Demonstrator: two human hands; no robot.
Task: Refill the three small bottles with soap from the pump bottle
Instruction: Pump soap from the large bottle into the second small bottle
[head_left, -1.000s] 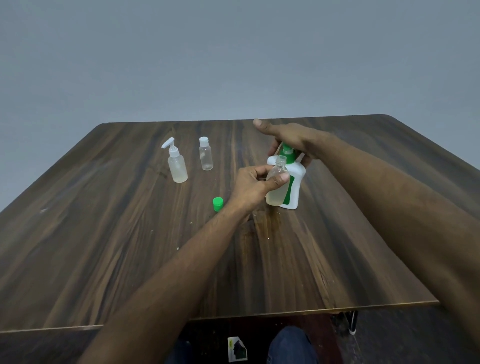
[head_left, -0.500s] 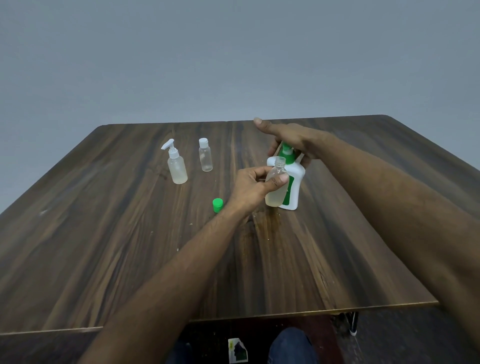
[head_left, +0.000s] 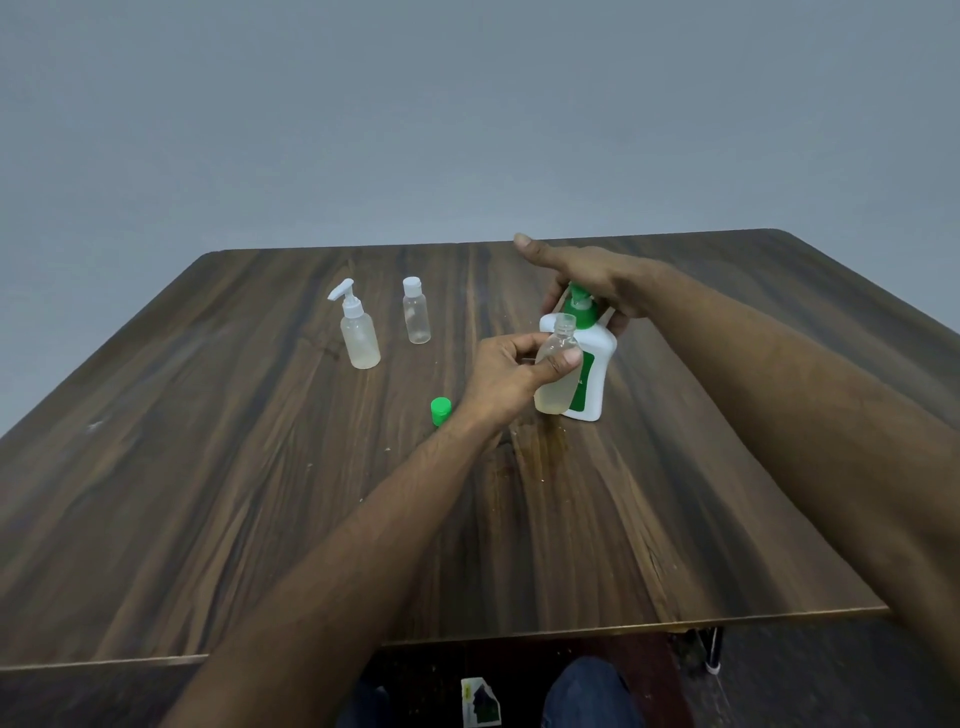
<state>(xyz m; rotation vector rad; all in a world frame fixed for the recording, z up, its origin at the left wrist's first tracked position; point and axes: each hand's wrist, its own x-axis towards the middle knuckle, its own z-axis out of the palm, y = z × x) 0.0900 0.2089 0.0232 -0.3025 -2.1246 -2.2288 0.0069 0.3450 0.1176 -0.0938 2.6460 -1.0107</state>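
Clear plastic shows between the fingers of the left hand (head_left: 511, 371), which wraps around an uncapped small bottle (head_left: 557, 375) partly filled with pale yellowish liquid, thumb across its front. That bottle is held upright, its open neck just under the green nozzle of the pump bottle (head_left: 587, 369), a white container with a green label standing on the dark wood table (head_left: 260, 493) directly behind it. Over the pump head lies the right hand (head_left: 587, 275), palm down, thumb stretched toward 10 o'clock, fingers curling down behind the pump; how firmly they hold it cannot be told. At 8 o'clock from the held bottle, near the left wrist, a green cap (head_left: 440, 410) sits on the table. Farther out, toward 10 o'clock, stand a capped clear bottle (head_left: 416, 317) and, left of it, a small pump-top bottle (head_left: 358, 332) holding pale liquid.
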